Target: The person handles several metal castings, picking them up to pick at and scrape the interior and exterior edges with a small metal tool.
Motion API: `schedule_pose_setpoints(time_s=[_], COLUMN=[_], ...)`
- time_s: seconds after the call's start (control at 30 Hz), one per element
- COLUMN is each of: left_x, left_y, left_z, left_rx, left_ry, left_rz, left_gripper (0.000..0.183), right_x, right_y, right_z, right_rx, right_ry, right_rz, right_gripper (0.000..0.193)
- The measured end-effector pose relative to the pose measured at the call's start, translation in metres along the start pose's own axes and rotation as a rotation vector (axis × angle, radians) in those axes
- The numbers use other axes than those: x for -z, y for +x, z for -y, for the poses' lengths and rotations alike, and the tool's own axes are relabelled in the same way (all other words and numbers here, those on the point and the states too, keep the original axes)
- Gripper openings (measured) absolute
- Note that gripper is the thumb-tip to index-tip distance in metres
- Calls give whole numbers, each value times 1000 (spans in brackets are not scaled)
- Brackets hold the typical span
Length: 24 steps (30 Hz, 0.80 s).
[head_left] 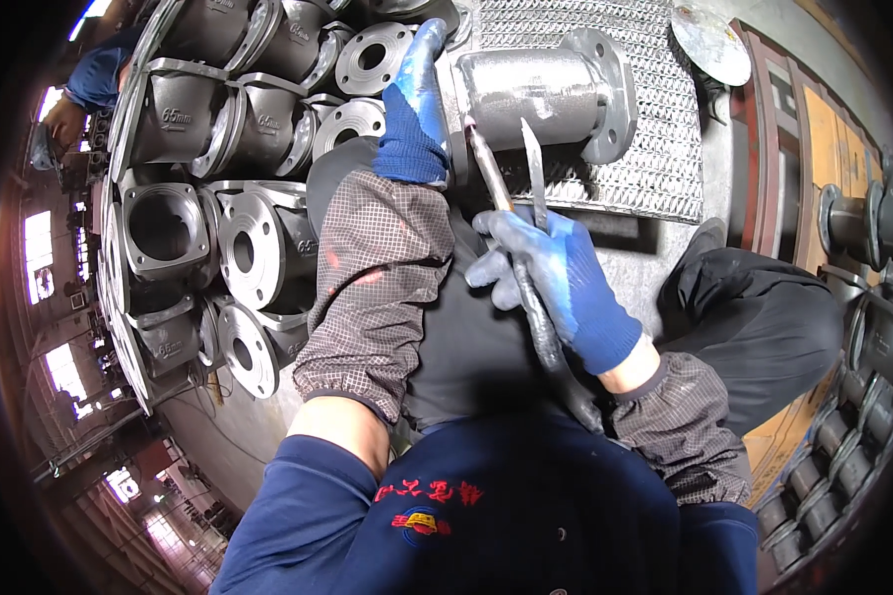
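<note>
A grey cast-metal flanged valve body (536,94) lies on its side across a metal grating, a round flange at its right end. My left hand (415,114), in a blue glove, holds its left flange; the thumb is hidden. My right hand (551,263), also gloved, is closed around two long slim tools just in front of the casting. One is a thin rod (488,167) whose pinkish tip touches or nearly touches the left flange. The other is a pointed flat blade (536,169), its tip close to the casting's underside. A black wrapped handle (544,337) runs back toward my body.
Stacked flanged castings (258,243) crowd the left side. The casting rests on a zigzag metal grating (645,188), with a pale round disc (711,47) at its far right corner. More castings (843,446) stand along the right. Another person's hand (66,124) shows at far left.
</note>
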<state>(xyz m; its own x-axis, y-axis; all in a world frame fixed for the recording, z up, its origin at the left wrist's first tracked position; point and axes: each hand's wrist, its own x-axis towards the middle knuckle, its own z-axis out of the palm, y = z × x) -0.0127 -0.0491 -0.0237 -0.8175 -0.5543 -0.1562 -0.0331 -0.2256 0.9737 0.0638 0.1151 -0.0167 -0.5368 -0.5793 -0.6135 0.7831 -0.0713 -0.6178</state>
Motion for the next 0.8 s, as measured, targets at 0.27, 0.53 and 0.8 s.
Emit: schedule_pose_setpoints(time_s=[0.27,0.53,0.8], left_x=[10,16,6], left_y=[13,32,30], left_z=[9,26,21], left_rx=[64,-208,-6], left_ry=[-132,19,-139], left_rz=[95,68,129], left_gripper=[38,38,46], right_x=[10,15,5], right_y=[4,23,19], right_z=[-3,15,25], right_rx=[-23,32,50], right_ry=[-23,-67,41], right_rz=[67,171,85], right_gripper=[29,31,38])
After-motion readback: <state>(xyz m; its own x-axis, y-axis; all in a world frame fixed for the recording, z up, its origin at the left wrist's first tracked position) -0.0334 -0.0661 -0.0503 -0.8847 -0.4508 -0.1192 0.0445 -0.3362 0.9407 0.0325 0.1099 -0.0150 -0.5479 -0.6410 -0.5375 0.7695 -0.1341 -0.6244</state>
